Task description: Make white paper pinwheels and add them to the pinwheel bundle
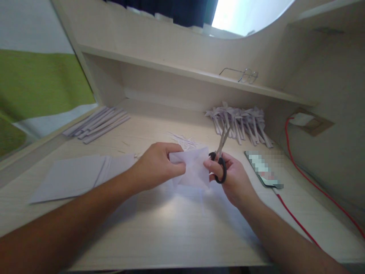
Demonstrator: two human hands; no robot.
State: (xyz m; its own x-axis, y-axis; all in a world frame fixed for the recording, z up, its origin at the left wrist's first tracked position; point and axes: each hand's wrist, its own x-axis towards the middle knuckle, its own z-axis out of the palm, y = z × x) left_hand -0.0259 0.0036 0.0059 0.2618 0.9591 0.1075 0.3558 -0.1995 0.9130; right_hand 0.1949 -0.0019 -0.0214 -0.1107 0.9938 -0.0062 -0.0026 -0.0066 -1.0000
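A small square of white paper (196, 166) is held up over the middle of the desk. My left hand (156, 166) pinches its left side between thumb and fingers. Black-handled scissors (221, 163) hang on my right hand (235, 178), their blades slightly apart and pointing up and away from the paper. The right thumb and a fingertip are also at the paper's right edge. Thin white paper strips (186, 142) lie on the desk just beyond the paper.
White paper sheets (71, 173) lie at left, with rolled paper tubes (95, 123) behind. Several paper pinwheels on sticks (238, 120) lie back right. A phone (262, 169) with a red cable (299, 224) is on the right. Glasses (248, 75) rest on the shelf (171, 66).
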